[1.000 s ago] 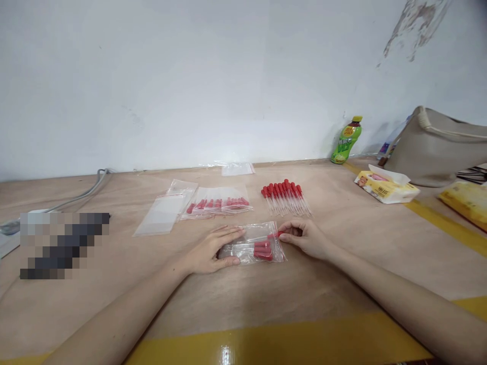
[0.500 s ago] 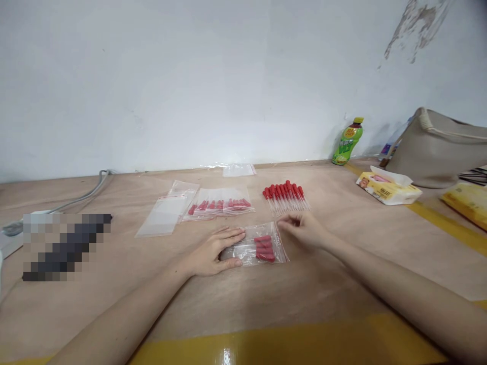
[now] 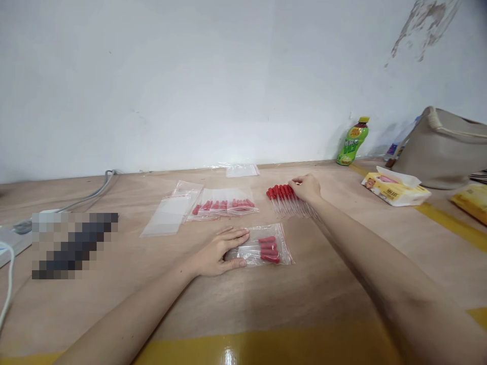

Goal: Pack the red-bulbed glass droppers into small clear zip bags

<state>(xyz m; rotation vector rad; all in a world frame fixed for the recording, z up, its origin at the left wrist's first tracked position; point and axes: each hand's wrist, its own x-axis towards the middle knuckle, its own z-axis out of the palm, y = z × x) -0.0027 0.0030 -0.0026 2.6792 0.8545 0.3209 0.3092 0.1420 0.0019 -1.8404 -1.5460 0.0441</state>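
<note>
My left hand (image 3: pixel 224 252) lies flat with its fingers apart on the left end of a clear zip bag (image 3: pixel 284 243) on the table. Inside that bag are several red-bulbed droppers (image 3: pixel 269 249), their bulbs toward the bag's right edge. Farther back, my right hand (image 3: pixel 307 188) pinches a dropper by its red bulb at the right end of a row of loose droppers (image 3: pixel 280 192). The row lies bulbs away from me, clear stems toward me. The pinched bulb is mostly behind my fingers.
Left of centre lie filled bags (image 3: pixel 224 203) of droppers and flat bags (image 3: pixel 163 215). Another bag (image 3: pixel 242 171) lies by the wall. At right are a green bottle (image 3: pixel 352 142), a tissue pack (image 3: pixel 395 187) and a grey bag (image 3: pixel 437 147). A cable (image 3: pixel 91 190) runs at left.
My right hand has left the zip bag's right edge and moved back to the right end of the dropper row, closing on a bulb. My left hand stays on the bag.
</note>
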